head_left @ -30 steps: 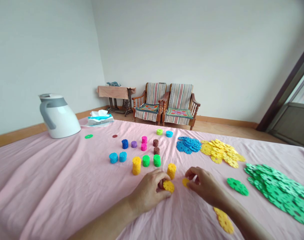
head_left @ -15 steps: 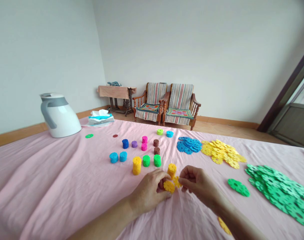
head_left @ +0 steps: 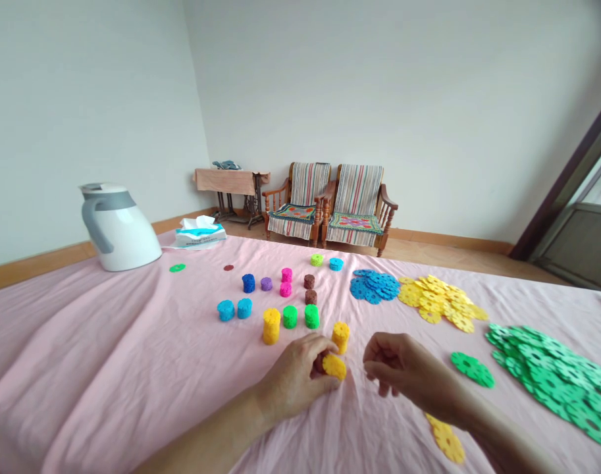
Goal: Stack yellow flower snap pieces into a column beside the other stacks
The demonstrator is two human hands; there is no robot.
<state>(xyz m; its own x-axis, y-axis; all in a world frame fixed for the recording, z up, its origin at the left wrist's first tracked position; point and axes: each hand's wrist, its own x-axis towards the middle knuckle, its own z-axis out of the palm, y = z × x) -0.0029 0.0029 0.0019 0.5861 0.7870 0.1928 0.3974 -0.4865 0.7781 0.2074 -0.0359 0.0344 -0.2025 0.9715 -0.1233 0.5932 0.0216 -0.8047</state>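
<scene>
My left hand [head_left: 300, 372] is closed around a small stack of yellow discs [head_left: 334, 367], held by thumb and fingers low over the cloth. To its right, my right hand [head_left: 399, 365] hangs with curled fingers; a gap shows between thumb and index finger, and nothing is seen between them. Just beyond the hands stands a yellow disc stack [head_left: 340, 337], with another yellow stack [head_left: 271, 326] to the left. Two green stacks [head_left: 289, 316] stand between these. A few loose yellow discs [head_left: 447, 441] lie under and beside my right forearm.
Blue [head_left: 374, 287], yellow [head_left: 441, 301] and green disc piles [head_left: 551, 378] spread to the right, near a few separate green discs [head_left: 472, 369]. Smaller blue, purple, pink and brown stacks stand farther back. A white jug [head_left: 125, 230] and tissue box [head_left: 200, 234] are at the far left.
My right hand has moved right, away from my left hand. The yellow disc between the hands has joined the stack in my left hand, which has barely moved.
</scene>
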